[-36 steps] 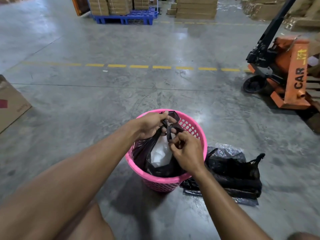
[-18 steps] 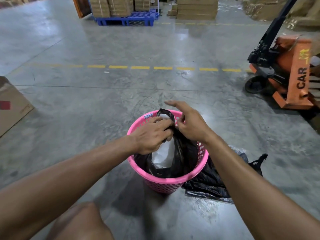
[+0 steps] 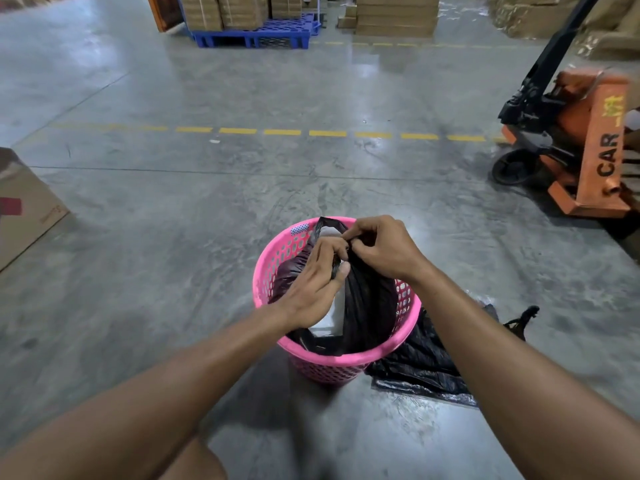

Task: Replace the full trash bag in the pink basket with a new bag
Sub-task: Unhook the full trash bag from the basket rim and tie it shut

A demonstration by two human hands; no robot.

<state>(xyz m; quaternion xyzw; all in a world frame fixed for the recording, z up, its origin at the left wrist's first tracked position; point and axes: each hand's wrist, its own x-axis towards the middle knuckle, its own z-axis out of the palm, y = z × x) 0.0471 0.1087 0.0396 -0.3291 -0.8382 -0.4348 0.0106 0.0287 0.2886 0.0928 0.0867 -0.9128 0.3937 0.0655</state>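
Note:
A pink perforated basket (image 3: pixel 273 271) stands on the concrete floor in front of me. Inside it sits a full black trash bag (image 3: pixel 370 306) with white waste showing through its mouth. My left hand (image 3: pixel 313 285) pinches one black handle of the bag above the basket. My right hand (image 3: pixel 379 249) grips the other handle right beside it, fingers curled. The two hands touch over the basket's middle. More black plastic bags (image 3: pixel 426 368) lie flat on the floor against the basket's right side, partly hidden by my right forearm.
An orange pallet jack (image 3: pixel 588 147) stands at the right. A cardboard box (image 3: pixel 24 206) sits at the left edge. A blue pallet (image 3: pixel 256 36) with cartons and more stacked cartons (image 3: pixel 394 15) are far back. A dashed yellow line (image 3: pixel 325 133) crosses the floor.
My right hand, spread open half a second ago, has closed on the bag's handle. Both hands have come together higher over the basket, drawing the bag's top up.

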